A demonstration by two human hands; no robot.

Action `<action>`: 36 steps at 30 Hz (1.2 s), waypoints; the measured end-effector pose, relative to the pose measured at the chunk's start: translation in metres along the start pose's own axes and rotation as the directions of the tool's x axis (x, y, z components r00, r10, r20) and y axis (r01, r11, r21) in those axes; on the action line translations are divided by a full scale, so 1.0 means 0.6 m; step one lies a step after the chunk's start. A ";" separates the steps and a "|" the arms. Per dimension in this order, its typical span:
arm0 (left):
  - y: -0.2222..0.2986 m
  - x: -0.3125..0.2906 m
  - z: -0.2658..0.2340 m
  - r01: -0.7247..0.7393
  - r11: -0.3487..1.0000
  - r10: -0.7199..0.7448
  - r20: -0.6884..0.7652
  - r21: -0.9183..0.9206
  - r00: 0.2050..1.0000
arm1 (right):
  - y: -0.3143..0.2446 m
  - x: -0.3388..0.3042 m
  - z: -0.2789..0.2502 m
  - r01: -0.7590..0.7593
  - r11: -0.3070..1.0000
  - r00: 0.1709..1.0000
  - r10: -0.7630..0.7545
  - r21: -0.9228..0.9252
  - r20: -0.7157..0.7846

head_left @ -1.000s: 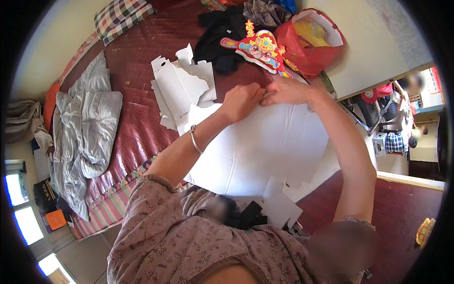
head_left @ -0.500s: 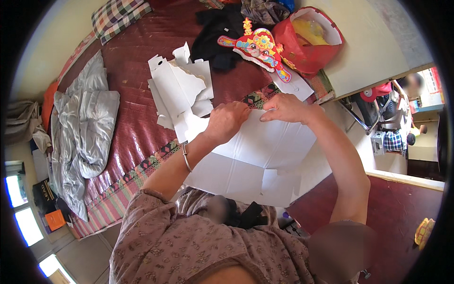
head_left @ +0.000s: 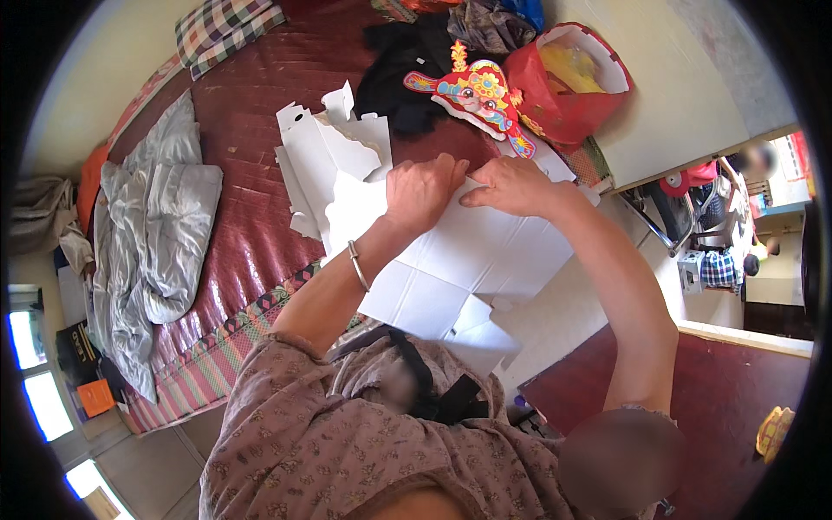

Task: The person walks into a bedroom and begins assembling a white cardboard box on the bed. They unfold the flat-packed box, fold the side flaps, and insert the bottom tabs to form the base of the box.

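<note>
A large white cardboard sheet (head_left: 459, 251) with fold creases hangs between my hands and over my lap. Near its far edge, my left hand (head_left: 423, 192) is closed on it, knuckles up. Close beside, my right hand (head_left: 511, 185) pinches the same edge between thumb and fingers. Torn white cardboard (head_left: 334, 152) with ragged edges and cut-out flaps lies on the bed, just beyond my left hand. Farther off is a colourful red animal-face cutout (head_left: 478, 95). My fingertips hide the gripped part of the edge.
The bed has a dark red mat (head_left: 247, 130) with a patterned border. A crumpled silver-grey cloth (head_left: 156, 208) lies left, a checked cushion (head_left: 224, 33) far left. Black clothing (head_left: 407, 69) and a red bag (head_left: 576, 87) lie at the back. A dark red tabletop (head_left: 719, 390) stands right.
Both hands have moved slightly away from me, with the cardboard sheet shifting along. Its near flap has tilted and folded differently. The left wrist has moved a little right.
</note>
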State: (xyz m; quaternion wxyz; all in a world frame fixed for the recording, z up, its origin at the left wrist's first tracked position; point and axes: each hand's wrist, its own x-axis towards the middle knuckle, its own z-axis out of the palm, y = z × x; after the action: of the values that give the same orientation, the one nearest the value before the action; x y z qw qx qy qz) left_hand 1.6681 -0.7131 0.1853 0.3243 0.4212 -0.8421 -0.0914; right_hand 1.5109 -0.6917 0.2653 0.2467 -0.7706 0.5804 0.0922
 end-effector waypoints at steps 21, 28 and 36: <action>-0.021 0.048 0.013 0.044 0.993 -0.053 0.080 0.109 0.995 | 0.081 -0.004 -0.027 0.067 0.990 0.985 -0.085 0.122 0.152; -0.035 0.051 0.014 0.064 0.988 -0.065 -0.001 0.140 0.998 | 0.063 -0.038 -0.081 -0.278 0.909 0.937 0.186 0.310 0.295; -0.057 0.023 0.030 0.067 0.992 -0.067 -0.004 0.111 0.998 | 0.032 -0.031 -0.044 -0.050 0.995 0.974 0.069 -0.090 0.217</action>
State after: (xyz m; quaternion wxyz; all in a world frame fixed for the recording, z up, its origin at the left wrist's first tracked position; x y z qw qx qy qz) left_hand 1.6730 -0.7474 0.1635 0.2974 0.4665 -0.8312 -0.0553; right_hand 1.4832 -0.6931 0.2908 0.2739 -0.7475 0.5682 0.2084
